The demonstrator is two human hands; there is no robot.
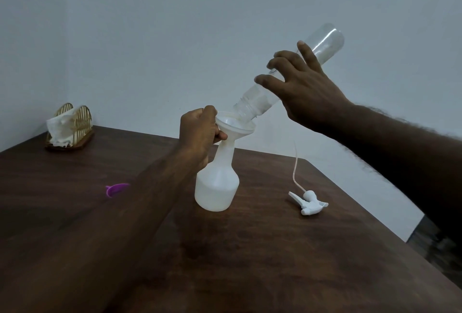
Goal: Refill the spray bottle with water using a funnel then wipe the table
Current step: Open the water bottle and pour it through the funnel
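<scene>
Head view: white spray bottle (216,187) stands upright on the dark wooden table (275,262), trigger top off, liquid level visible roughly in its lower body. White funnel (236,126) sits in the bottle neck, tilted a bit toward the left hand. Left hand (198,132) is at the funnel's left edge, directly above the bottle shoulder: fingers curled tight, thumb tip under the funnel cone and the rest of the fist against its rim, so it pinches the funnel; can't tell whether it also touches the bottle neck. Clear plastic water bottle (295,73) is tipped mouth-down, running up and right from the funnel, its mouth inside the funnel bowl; some water remains in the lower end near the mouth, upper end looks empty. Right hand (302,90) wraps the water bottle at mid-length, up and right of the funnel: fingers spread apart and curled over the barrel, palm on the near side, thumb not visible. Detached spray trigger head (308,201) with its dip tube lies on the table to the right of the spray bottle, well apart from both hands. A purple item (116,189), partly hidden by the left forearm, lies left of the spray bottle. Napkin holder (71,127) with tissues sits far left of it at the table's back corner.
</scene>
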